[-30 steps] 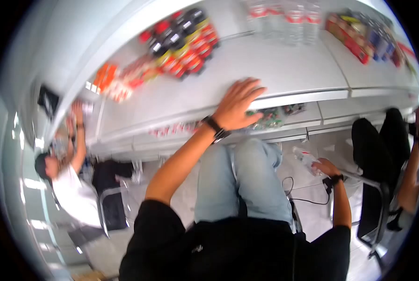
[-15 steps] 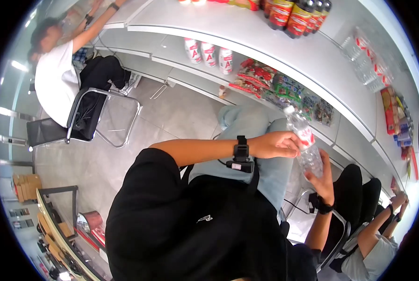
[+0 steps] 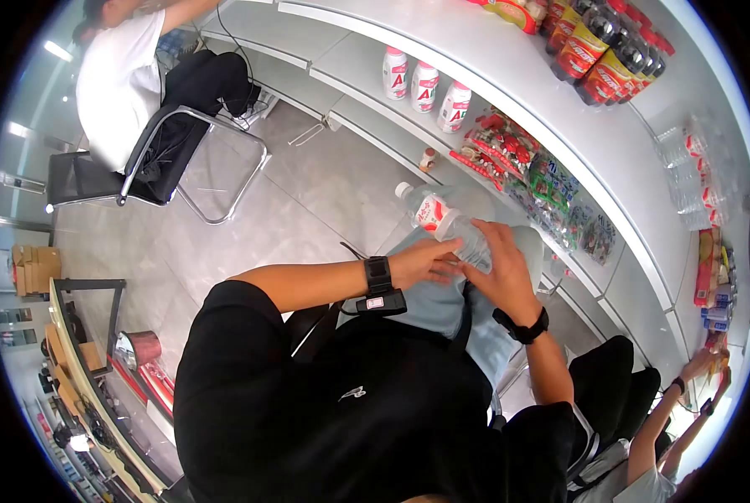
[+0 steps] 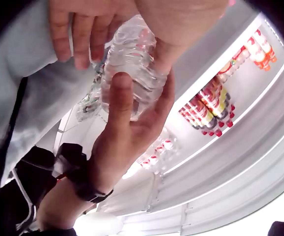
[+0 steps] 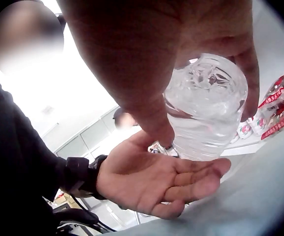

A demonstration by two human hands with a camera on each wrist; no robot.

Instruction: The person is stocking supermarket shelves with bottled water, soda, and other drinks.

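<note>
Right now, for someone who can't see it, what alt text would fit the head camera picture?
A seated person in a black shirt grips a clear water bottle over their lap with the right hand, the left hand touching it. White shelves of drinks and snacks curve beside them.

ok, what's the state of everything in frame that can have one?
water bottle: capped, tilted, held in both hands.
right hand: grips the water bottle near its base.
left hand: open, fingers against the water bottle.
dark soda bottles: upright, in a row.
white drink bottles: upright, side by side.
</note>
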